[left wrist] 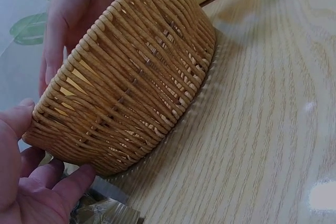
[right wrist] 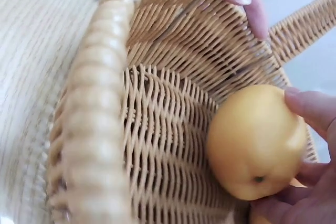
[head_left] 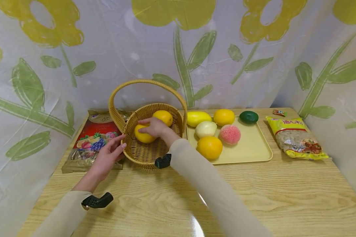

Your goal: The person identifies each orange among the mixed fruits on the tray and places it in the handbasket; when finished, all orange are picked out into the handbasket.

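The wicker basket [head_left: 140,162] with a tall hooped handle stands on the table, slightly left of centre. My left hand [head_left: 105,158] holds its left side, thumb [left wrist: 18,118] at the rim and fingers [left wrist: 73,184] against the outer weave. Inside the basket, my right hand [head_left: 156,127] grips an orange [right wrist: 257,142], its thumb on one side and fingers curled round the other. This orange lies close to the basket's left inner wall. Behind it, another orange [head_left: 163,117] rests in the basket near the back wall.
Right of the basket, a yellow tray [head_left: 252,148] carries several toy fruits, among them a peach [head_left: 230,134] and a front orange [head_left: 209,147]. A red and gold bag [head_left: 92,138] lies to the left. A yellow snack bag [head_left: 296,138] and small wrapped candy [head_left: 279,113] lie far right.
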A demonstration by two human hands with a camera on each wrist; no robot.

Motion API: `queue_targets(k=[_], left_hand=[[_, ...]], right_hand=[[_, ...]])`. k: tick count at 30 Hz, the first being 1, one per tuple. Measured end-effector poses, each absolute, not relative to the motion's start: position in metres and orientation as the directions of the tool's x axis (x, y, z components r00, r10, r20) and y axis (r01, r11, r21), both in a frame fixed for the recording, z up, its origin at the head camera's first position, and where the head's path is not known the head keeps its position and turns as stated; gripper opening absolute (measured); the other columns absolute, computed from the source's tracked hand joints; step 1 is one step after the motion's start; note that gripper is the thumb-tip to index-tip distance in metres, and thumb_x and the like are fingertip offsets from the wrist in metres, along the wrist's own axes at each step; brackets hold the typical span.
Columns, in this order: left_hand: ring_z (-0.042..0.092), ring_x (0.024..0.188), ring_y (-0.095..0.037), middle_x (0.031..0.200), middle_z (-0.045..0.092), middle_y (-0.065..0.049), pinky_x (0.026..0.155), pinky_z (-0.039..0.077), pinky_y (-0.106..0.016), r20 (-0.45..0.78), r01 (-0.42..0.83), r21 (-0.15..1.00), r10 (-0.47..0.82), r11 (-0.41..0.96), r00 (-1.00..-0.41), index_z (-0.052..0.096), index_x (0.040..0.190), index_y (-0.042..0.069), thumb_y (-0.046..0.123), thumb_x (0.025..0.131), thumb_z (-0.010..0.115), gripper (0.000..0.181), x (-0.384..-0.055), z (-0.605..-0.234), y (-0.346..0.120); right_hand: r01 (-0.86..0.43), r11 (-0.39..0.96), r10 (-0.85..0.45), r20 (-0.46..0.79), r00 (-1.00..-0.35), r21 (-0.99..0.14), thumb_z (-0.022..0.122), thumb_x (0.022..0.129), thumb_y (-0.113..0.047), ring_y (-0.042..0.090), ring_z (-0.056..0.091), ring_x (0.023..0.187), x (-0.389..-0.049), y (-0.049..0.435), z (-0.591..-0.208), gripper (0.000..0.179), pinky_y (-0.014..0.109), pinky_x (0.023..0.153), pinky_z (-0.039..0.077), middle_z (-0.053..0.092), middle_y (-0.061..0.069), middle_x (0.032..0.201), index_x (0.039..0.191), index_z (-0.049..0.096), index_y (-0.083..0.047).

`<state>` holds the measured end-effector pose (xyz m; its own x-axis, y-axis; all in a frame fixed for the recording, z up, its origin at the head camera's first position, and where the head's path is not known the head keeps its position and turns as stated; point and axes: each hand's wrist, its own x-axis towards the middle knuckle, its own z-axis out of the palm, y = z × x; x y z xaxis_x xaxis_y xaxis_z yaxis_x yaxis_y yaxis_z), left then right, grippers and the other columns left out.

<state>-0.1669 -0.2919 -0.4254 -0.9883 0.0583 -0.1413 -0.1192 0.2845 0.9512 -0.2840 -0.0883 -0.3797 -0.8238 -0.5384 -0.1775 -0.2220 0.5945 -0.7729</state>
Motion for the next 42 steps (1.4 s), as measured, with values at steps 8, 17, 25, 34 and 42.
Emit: queue_targets(k=[8,17,25,34,42], left_hand=[[0.03,0.142,-0.033,0.16,0.023,-0.012,0.103,0.04,-0.044,-0.141,-0.114,0.954,0.077,0.276,-0.987,0.027,0.155,0.015,0.042,0.101,0.05,0.065,-0.169,-0.428,-0.288],[0.032,0.141,-0.034,0.159,0.024,-0.013,0.102,0.04,-0.044,-0.136,-0.113,0.949,0.058,0.294,-0.989,0.028,0.155,0.015,0.042,0.101,0.049,0.064,-0.168,-0.429,-0.289],[0.034,0.14,-0.034,0.159,0.026,-0.013,0.102,0.04,-0.043,-0.131,-0.108,0.951,0.06,0.289,-0.99,0.027,0.156,0.016,0.042,0.101,0.048,0.064,-0.166,-0.429,-0.289],[0.038,0.137,-0.036,0.157,0.028,-0.017,0.1,0.043,-0.037,-0.121,-0.101,0.958,0.059,0.269,-0.991,0.025,0.156,0.015,0.042,0.102,0.047,0.064,-0.164,-0.428,-0.293],[0.04,0.135,-0.036,0.155,0.029,-0.018,0.097,0.046,-0.029,-0.118,-0.094,0.959,0.076,0.269,-0.99,0.025,0.156,0.015,0.044,0.102,0.046,0.065,-0.167,-0.428,-0.29]], right_hand=[[-0.312,0.537,-0.603,-0.098,-0.792,-0.783,0.057,0.099,-0.038,0.025,0.056,0.115,-0.268,-0.059,-0.359,0.043,0.035,0.094,0.047,0.06,0.008,0.133,0.139,0.057,-0.022],[-0.394,0.338,-0.612,0.119,-0.782,-0.855,0.059,0.099,-0.034,0.019,0.049,0.13,-0.209,0.006,-0.357,0.045,0.031,0.106,0.043,0.052,-0.001,0.143,0.14,0.056,-0.014],[-0.237,0.149,-0.329,0.178,-0.927,-0.96,0.063,0.097,-0.022,0.024,0.044,0.134,-0.164,0.091,-0.392,0.047,0.039,0.11,0.038,0.048,0.007,0.146,0.141,0.053,-0.009],[0.008,0.172,-0.112,-0.027,-0.993,-0.985,0.06,0.098,-0.037,0.021,0.035,0.141,-0.161,0.173,-0.42,0.063,0.034,0.113,0.034,0.04,0.005,0.153,0.152,0.037,-0.014],[0.021,0.26,-0.221,-0.081,-0.972,-0.965,0.06,0.098,-0.035,0.029,0.033,0.142,-0.158,0.199,-0.427,0.064,0.042,0.111,0.033,0.033,0.007,0.156,0.153,0.034,-0.014]])
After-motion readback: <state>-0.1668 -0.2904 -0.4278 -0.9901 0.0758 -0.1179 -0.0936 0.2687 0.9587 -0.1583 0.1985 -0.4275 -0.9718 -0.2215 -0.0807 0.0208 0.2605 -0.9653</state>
